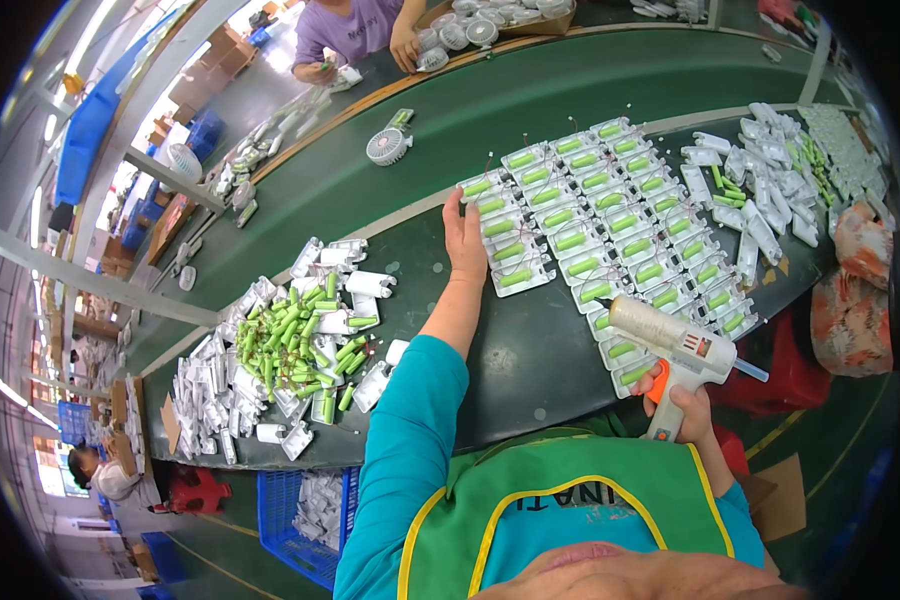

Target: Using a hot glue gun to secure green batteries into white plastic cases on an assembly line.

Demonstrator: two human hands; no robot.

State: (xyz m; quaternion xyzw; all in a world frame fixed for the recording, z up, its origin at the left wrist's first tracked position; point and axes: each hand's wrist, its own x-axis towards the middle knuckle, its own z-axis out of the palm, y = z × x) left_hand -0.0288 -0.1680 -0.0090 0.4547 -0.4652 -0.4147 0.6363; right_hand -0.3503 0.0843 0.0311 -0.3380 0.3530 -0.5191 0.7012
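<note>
My right hand point(688, 408) is wrapped around the grip of a white hot glue gun point(695, 350), with its nozzle pointing left over the rows and a clear glue stick point(750, 369) jutting from its back. Rows of white plastic half-shells point(570, 225), each carrying a green cylindrical battery point(571, 241) and thin wires, lie side by side on the dark bench. My left hand point(464, 245) reaches forward, fingers stretched out, at the left edge of the leftmost column. Its fingertips are beside the farthest shell there; whether they touch it I cannot tell.
At the left lies a heap of white shells point(205, 385) topped by loose green batteries point(285, 335). More shells point(760, 170) are piled far right. Beyond runs a green conveyor belt point(440, 140) carrying a small fan point(388, 147). A co-worker point(355, 35) sits opposite. A blue crate point(295, 530) stands below.
</note>
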